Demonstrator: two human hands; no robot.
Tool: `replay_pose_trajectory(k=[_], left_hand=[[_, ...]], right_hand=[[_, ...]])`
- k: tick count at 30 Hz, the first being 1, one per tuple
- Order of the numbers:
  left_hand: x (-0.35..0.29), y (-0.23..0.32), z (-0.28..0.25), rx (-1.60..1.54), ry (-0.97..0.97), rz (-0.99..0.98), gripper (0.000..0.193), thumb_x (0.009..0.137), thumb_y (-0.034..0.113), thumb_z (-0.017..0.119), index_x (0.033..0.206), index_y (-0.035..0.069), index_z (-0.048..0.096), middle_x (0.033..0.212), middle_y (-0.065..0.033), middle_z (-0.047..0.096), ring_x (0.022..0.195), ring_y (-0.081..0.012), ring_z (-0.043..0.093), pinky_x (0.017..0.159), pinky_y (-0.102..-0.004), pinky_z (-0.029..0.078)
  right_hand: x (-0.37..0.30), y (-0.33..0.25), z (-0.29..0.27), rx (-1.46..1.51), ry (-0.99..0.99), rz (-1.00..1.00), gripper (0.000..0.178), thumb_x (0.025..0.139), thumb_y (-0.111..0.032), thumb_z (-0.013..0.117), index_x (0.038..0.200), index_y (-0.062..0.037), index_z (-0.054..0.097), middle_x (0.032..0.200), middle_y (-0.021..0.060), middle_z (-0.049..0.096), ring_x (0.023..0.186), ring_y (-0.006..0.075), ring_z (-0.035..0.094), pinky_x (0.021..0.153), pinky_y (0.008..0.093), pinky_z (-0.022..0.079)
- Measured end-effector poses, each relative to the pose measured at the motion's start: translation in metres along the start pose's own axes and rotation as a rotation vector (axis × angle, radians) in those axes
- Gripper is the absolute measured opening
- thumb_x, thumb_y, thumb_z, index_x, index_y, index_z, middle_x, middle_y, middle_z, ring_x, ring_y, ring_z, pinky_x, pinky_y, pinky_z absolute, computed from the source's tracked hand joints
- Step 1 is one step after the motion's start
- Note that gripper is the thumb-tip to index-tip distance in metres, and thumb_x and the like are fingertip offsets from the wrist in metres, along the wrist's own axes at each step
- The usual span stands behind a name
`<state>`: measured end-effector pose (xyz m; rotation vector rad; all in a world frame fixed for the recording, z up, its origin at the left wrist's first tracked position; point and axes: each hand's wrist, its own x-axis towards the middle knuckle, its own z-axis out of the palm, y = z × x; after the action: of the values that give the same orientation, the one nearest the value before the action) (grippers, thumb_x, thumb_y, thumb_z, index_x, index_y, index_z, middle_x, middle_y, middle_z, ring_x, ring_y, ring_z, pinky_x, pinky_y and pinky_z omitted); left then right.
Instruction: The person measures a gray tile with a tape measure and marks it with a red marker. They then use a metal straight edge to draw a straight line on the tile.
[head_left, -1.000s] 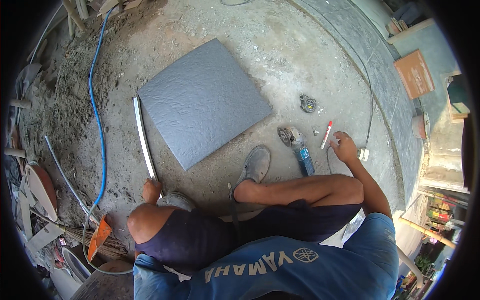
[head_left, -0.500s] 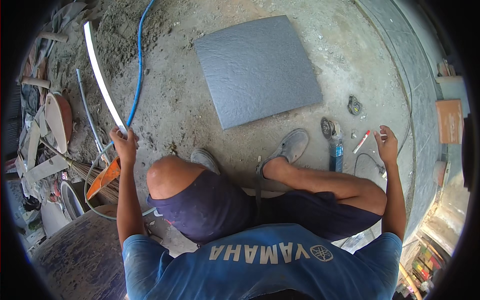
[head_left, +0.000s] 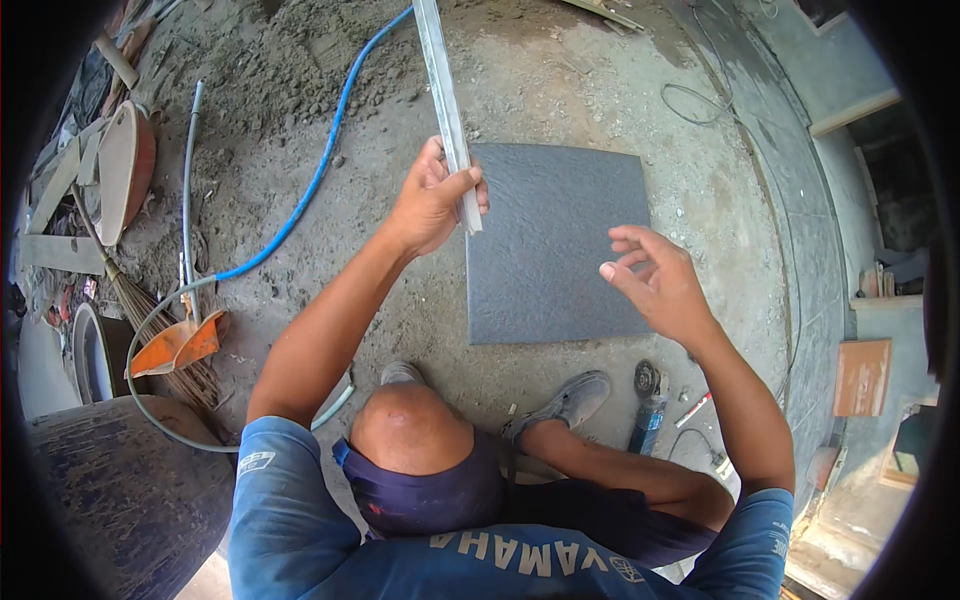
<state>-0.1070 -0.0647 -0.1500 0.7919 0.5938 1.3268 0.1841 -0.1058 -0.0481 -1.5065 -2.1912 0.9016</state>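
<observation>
A long, pale metal bar stands up out of my left hand, which is closed round it close to its lower end. That end hangs over the left edge of a dark grey, rough-faced square tile lying on the ground. Over the tile's right side is my right hand, open and holding nothing, its thumb and fingers apart. On the ground below my right hand lie an angle grinder with a blue body and a red and white marker.
A blue hose curves across the dirt on the left. Near it are an orange dustpan, a stick broom and a large dark drum. A thin cable runs along the right wall.
My left hand has brought the metal bar forward and right, to the tile's edge. My right hand has left the ground near the marker and moved forward and left, over the tile.
</observation>
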Motion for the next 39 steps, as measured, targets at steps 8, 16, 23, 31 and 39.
replay_pose_trajectory(k=[8, 16, 23, 31, 39], left_hand=[[0.022, -0.030, 0.013, -0.259, -0.229, -0.169, 0.050, 0.090, 0.016, 0.065, 0.132, 0.012, 0.037, 0.087, -0.0049, 0.052, 0.076, -0.0174, 0.059, 0.067, -0.0351, 0.050], [0.039, -0.045, 0.004, -0.359, -0.324, -0.243, 0.051, 0.095, 0.014, 0.058, 0.137, 0.012, 0.029, 0.092, -0.0064, 0.054, 0.079, -0.0168, 0.059, 0.073, -0.0339, 0.052], [0.044, -0.082, 0.016, -0.173, -0.363, -0.268, 0.049, 0.097, 0.011, 0.056, 0.136, 0.009, 0.027, 0.095, -0.0050, 0.053, 0.082, -0.0141, 0.060, 0.073, -0.0312, 0.052], [0.092, -0.092, -0.003, 0.195, -0.644, -0.321, 0.057, 0.094, 0.016, 0.063, 0.139, 0.006, 0.028, 0.114, -0.0100, 0.055, 0.104, -0.0184, 0.059, 0.092, -0.0357, 0.050], [0.183, 0.012, 0.057, -0.100, -0.203, -0.063, 0.070, 0.093, 0.017, 0.064, 0.147, 0.004, 0.022, 0.131, -0.0187, 0.052, 0.117, -0.0304, 0.058, 0.100, -0.0449, 0.048]], right_hand=[[0.143, -0.017, 0.066, 0.405, 0.083, -0.042, 0.053, 0.090, -0.037, 0.067, 0.125, 0.0019, 0.055, 0.105, 0.0175, 0.066, 0.095, 0.0234, 0.066, 0.083, 0.0354, 0.052], [0.163, -0.012, 0.071, 0.608, -0.023, 0.049, 0.045, 0.096, -0.023, 0.061, 0.129, 0.0053, 0.051, 0.105, 0.0157, 0.067, 0.094, 0.0171, 0.065, 0.080, 0.0302, 0.053], [0.160, -0.001, 0.062, 0.511, 0.001, 0.178, 0.042, 0.096, -0.022, 0.061, 0.128, 0.0028, 0.050, 0.099, 0.0076, 0.066, 0.084, 0.0106, 0.063, 0.076, 0.0266, 0.052], [0.137, 0.031, 0.029, 0.708, -0.037, 0.364, 0.047, 0.096, -0.018, 0.061, 0.137, -0.0001, 0.045, 0.111, 0.0090, 0.063, 0.102, 0.0119, 0.060, 0.087, 0.0278, 0.050], [0.090, 0.016, -0.011, 0.548, 0.088, 0.397, 0.046, 0.088, -0.010, 0.070, 0.129, -0.0012, 0.051, 0.107, 0.0065, 0.065, 0.093, 0.0094, 0.060, 0.082, 0.0259, 0.050]])
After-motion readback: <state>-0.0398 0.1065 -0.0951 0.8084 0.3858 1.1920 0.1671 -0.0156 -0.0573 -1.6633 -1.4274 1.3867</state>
